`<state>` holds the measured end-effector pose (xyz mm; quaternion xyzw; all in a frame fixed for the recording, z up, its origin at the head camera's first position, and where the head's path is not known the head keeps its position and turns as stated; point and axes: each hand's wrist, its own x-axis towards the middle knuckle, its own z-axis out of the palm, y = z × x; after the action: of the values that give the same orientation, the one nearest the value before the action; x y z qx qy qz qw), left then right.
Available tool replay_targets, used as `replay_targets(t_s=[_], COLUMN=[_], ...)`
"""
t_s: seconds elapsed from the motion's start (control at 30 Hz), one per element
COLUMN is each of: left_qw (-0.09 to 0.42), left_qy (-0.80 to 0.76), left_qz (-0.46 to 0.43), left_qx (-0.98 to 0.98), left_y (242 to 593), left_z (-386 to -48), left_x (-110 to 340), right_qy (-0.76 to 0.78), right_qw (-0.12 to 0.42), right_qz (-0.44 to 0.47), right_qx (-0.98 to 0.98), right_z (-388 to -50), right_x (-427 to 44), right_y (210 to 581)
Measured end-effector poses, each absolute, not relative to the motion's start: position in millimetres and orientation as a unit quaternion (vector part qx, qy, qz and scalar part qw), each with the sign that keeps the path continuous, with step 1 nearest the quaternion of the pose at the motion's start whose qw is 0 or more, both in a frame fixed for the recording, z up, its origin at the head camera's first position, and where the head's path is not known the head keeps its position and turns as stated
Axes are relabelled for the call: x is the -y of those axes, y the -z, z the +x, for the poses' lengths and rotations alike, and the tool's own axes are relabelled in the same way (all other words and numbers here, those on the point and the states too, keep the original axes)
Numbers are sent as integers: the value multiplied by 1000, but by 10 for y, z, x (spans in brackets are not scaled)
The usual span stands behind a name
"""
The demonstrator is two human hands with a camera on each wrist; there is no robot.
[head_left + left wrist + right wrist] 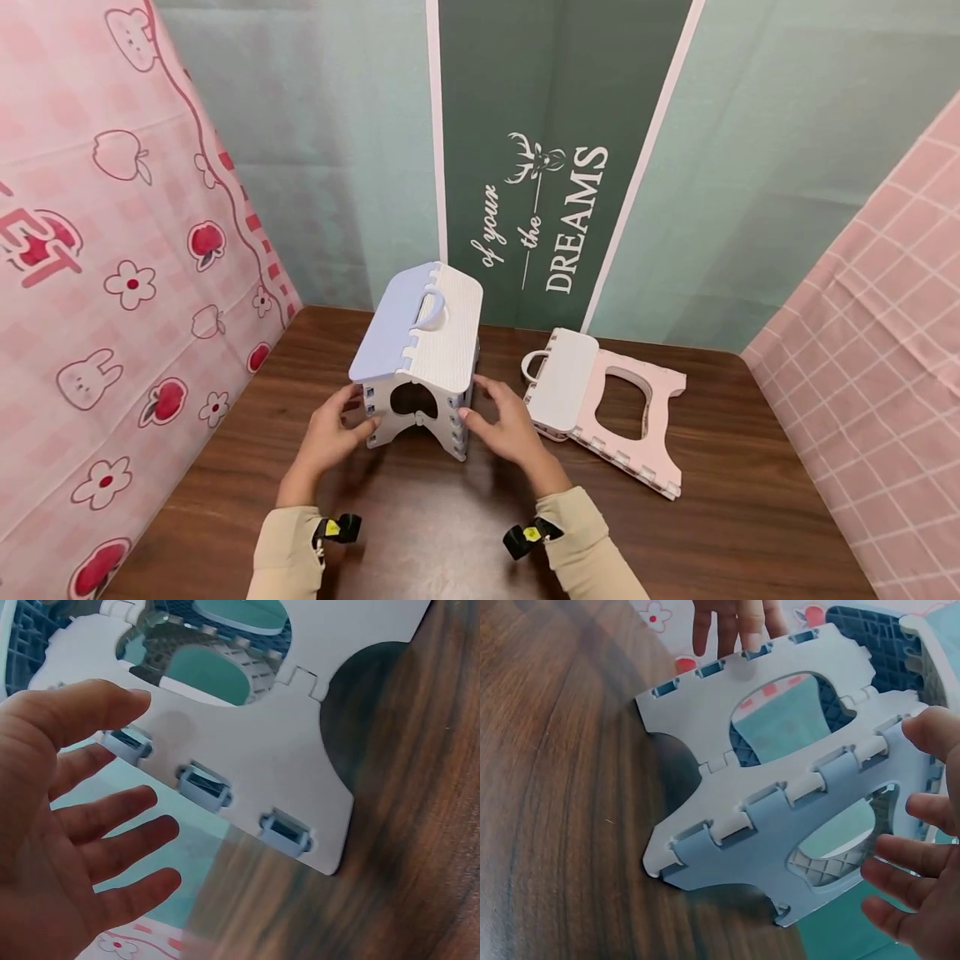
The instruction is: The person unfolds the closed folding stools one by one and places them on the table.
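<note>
A folding stool with a blue and white top and a small blue handle stands on the table, its top halves peaked like a roof. At its left side the left hand has fingers spread; in the left wrist view the left hand is beside the white end panel, thumb near its edge. On the other side is the right hand, thumb at the front corner. The right wrist view shows the right hand with fingers extended along the blue side panel.
A pink and white folding stool lies folded flat on the brown table, right of the right hand. Behind the table hangs a green cloth with white lettering, with pink patterned cloths on both sides.
</note>
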<state>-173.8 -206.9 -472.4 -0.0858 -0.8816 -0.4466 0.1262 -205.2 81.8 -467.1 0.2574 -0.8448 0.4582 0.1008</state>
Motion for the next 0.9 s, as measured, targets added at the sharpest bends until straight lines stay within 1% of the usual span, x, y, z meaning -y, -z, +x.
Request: replay_targets(t_s=[0.23, 0.47, 0.9], left_qw=[148, 197, 245], left_qy=[402, 368, 345], left_qz=[-76, -73, -88], left_qx=[900, 906, 902], left_y=[4587, 4414, 4162], left_z=[-1702, -1669, -1677], left_x=[2095, 2111, 2092], right_qy=[-446, -436, -440], right_qw=[129, 157, 172], right_qz=[257, 258, 276], right_qx=[847, 848, 837], right_z=[-2047, -2085, -2103], right_x=[-858, -881, -857], right_y=[4562, 4443, 4234])
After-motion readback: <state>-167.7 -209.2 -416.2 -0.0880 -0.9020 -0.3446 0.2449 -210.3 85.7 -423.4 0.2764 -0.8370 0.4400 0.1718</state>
